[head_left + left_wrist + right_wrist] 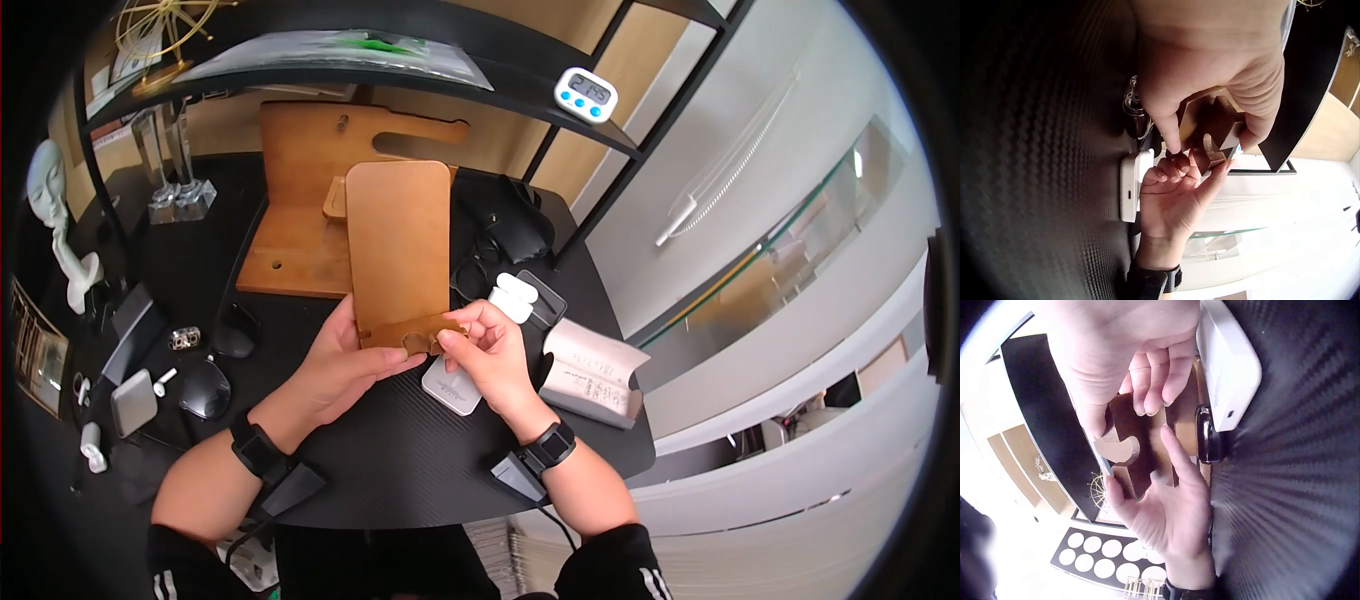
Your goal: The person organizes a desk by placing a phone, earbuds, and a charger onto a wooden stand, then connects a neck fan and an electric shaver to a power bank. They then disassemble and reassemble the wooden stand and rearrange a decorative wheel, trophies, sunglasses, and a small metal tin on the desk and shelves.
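Note:
A flat brown wooden panel point(400, 240) with rounded upper corners stands nearly upright between both hands. Along its lower end runs a short wooden ledge point(383, 337) with a rounded notch at its front. The left hand point(335, 368) grips the lower left corner, its thumb along the ledge. On the opposite side, the right hand point(493, 362) pinches the ledge's right end between thumb and fingers. In the right wrist view the notched edge point(1116, 450) shows between the two hands. Behind the panel a larger wooden stand point(290, 250) rests on the black desk point(390, 470), partly hidden.
A white square device point(455, 395) lies just below the right hand. Beyond it are a white earbud case point(513, 297) and a curled printed sheet point(592, 375). Sunglasses point(205, 388) and small items lie at left. A black shelf with a white timer point(585, 95) overhangs the back.

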A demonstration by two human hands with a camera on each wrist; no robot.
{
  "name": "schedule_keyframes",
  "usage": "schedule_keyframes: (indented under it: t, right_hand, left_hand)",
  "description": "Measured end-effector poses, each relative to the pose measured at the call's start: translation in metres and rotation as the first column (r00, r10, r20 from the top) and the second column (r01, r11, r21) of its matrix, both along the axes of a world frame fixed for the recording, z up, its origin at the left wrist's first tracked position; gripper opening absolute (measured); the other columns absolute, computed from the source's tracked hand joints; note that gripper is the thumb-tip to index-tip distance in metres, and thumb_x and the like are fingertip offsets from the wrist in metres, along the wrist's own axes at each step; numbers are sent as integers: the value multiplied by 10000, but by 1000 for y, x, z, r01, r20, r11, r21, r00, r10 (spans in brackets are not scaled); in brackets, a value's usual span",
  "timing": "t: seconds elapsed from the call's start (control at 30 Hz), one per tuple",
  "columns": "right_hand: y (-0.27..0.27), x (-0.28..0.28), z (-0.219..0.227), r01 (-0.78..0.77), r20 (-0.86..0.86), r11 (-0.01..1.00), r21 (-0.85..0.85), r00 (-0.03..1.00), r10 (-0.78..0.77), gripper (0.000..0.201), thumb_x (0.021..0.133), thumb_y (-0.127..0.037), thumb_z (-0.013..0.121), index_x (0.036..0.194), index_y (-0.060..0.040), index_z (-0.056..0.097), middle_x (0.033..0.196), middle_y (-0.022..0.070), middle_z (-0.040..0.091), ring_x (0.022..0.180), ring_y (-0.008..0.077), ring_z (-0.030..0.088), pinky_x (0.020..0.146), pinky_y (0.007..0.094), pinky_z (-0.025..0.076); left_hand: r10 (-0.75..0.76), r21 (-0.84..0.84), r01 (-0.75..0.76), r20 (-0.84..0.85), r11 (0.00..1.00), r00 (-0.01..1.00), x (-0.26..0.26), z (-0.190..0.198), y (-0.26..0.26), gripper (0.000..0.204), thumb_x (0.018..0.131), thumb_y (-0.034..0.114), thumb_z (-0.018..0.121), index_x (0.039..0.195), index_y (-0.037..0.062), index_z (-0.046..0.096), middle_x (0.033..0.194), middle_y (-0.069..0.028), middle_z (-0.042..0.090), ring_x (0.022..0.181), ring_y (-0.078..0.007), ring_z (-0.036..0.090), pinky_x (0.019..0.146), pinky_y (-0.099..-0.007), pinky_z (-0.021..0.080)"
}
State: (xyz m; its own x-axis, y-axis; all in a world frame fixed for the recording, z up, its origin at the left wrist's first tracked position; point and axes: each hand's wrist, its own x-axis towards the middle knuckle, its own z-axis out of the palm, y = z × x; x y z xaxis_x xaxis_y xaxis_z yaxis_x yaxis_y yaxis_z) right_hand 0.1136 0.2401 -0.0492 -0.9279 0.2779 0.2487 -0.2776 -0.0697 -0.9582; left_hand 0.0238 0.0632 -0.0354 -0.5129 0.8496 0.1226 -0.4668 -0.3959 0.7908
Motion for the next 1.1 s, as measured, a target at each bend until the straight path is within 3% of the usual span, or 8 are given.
schedule_keyframes:
  t: [0.07,0.13,0.23,0.67,0.87,0.97,1.1]
  right_hand:
    - [0,0,2,-12,21,1000,16,1000,12,162,847,-57,657,959,-40,541,784,28,640,574,25,532,504,170,426]
    - [-1,1,5,-23,22,1000,18,1000,23,110,882,-56,599,978,-31,551,785,37,631,587,65,546,569,204,453]
    - [-1,1,3,-20,17,1000,14,1000,19,103,889,-66,595,975,-32,550,755,33,625,588,66,549,571,204,453]
    - [1,0,-1,-45,3,996,-72,999,46,167,850,-36,643,958,-56,517,805,28,627,612,41,549,515,171,426]
    - [-8,0,9,62,7,994,-87,998,-61,292,853,-49,644,1090,-13,476,665,4,583,541,42,527,503,178,419]
    - [0,-1,1,-33,63,999,-1,997,33,316,873,-82,630,1152,-1,507,665,-9,584,524,31,505,488,173,397]
    - [-3,0,4,-43,62,999,-14,997,43,267,876,-93,630,1105,4,532,670,-11,590,514,28,491,477,170,381]
  left_hand:
    - [19,-3,-19,14,1000,1000,1,0,-2,700,778,5,636,1368,132,280,1361,-93,403,1247,-272,441,1019,-491,386]
    - [26,10,-27,48,1000,999,1,1,-1,604,795,-58,604,1311,88,327,1268,-87,471,1167,-206,508,969,-397,460]
    - [44,-1,-44,45,999,998,2,1,0,585,796,-64,601,1300,77,337,1250,-87,481,1144,-198,523,953,-385,474]
    - [79,-9,-79,2,997,997,5,3,1,552,788,-41,624,1276,45,381,1218,-91,508,1122,-196,538,930,-369,492]
    - [94,-20,-95,-66,995,993,5,0,1,518,792,-34,620,1258,38,405,1211,-89,516,1108,-196,550,915,-368,504]
    - [109,-36,-111,-57,993,992,4,-1,1,509,797,-26,617,1257,39,408,1206,-92,521,1101,-196,555,908,-375,511]
    - [102,-93,-108,-65,990,993,4,1,1,476,839,10,584,1274,45,392,1218,-91,515,1105,-192,552,906,-381,511]
